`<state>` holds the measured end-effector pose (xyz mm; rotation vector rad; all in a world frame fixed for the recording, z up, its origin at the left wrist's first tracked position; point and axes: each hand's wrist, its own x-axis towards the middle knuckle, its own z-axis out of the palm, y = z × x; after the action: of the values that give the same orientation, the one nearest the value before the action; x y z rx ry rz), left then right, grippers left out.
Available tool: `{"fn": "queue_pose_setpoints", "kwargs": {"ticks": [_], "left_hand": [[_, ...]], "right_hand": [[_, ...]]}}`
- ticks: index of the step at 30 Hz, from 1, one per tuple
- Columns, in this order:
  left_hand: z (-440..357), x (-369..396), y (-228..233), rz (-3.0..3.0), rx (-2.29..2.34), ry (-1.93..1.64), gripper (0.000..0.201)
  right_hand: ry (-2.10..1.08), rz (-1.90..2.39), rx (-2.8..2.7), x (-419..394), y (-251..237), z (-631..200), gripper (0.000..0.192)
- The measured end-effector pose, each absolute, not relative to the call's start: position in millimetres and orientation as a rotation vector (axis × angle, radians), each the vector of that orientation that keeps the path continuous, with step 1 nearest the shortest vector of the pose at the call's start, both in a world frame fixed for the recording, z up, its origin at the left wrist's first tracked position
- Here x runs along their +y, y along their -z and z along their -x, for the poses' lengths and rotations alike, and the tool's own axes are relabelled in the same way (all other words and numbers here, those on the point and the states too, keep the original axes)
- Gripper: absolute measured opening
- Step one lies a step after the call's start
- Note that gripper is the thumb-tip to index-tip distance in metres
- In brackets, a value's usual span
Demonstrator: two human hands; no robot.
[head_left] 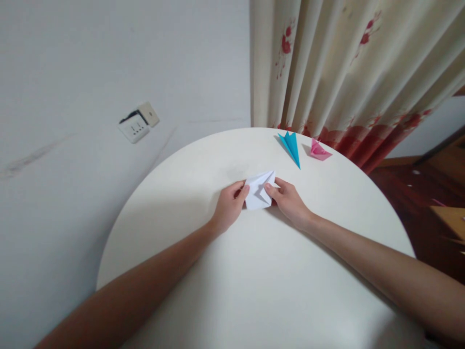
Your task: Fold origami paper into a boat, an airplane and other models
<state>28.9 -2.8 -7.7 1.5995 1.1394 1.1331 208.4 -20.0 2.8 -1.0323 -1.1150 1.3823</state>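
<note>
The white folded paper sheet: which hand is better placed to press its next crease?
Probably the right hand: its fingers already lie on the white folded paper sheet, while the left hand pinches only the edge.

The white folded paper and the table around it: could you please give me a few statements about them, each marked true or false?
1. Both hands, left hand and right hand, hold the white folded paper. True.
2. The blue folded paper lies nearer the person than the white one. False: it lies beyond it, near the table's far edge.
3. A pink folded paper lies right of the blue one. True.
4. The table is square and dark. False: it is round and white.
</note>
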Motion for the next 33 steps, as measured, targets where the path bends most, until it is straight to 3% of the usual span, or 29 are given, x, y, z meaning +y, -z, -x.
{"fn": "queue_pose_setpoints", "kwargs": {"ticks": [7, 11, 15, 20, 33], "left_hand": [[-28.7, -5.6, 1.0, -1.657, 1.23, -1.172, 0.031], [-27.8, -3.6, 3.7, -1.563, 1.277, -1.214, 0.03], [-24.9, 3.0, 9.7, -1.395, 1.238, -1.269, 0.028], [-25.1, 7.7, 11.9, -1.254, 1.181, -1.303, 0.028], [-25.0, 7.5, 13.4, -1.272, 1.17, -1.312, 0.026]], "right_hand": [[-1.466, 1.098, -0.983, -20.1, -12.2, -211.8, 0.036], [-1.506, 1.043, -0.959, -19.2, -11.5, -211.7, 0.041], [-1.577, 0.945, -1.019, -20.8, -8.3, -211.5, 0.03], [-1.612, 0.881, -1.092, -22.5, -7.0, -212.8, 0.042], [-1.624, 0.882, -1.027, -21.5, -7.2, -212.3, 0.049]]}}
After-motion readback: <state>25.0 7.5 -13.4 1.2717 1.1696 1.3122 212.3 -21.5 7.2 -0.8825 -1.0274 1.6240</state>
